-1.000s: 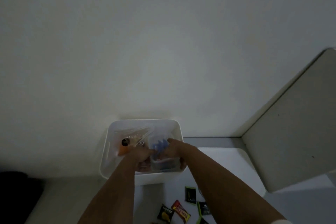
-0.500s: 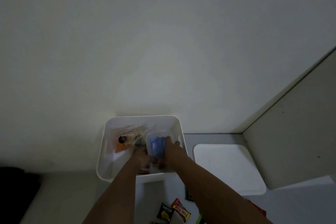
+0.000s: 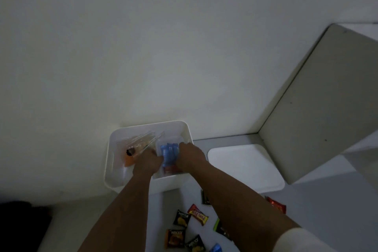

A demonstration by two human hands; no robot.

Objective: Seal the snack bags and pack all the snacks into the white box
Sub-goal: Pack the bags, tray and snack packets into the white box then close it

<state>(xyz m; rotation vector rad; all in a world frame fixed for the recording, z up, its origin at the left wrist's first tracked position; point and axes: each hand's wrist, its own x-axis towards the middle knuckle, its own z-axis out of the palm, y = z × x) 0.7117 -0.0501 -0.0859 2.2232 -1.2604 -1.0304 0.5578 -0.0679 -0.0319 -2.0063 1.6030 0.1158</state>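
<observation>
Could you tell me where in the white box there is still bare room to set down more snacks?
The bare patch is the near-left corner of the white box, beside the orange snack bag. The right half is crowded: the left hand and right hand hold the blue snack bag there.

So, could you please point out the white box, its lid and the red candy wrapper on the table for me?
white box (image 3: 185,127): head view, on the far right corner of its rim.
lid (image 3: 245,165): head view, middle of its flat top.
red candy wrapper (image 3: 198,217): head view, centre of the printed wrapper.
</observation>
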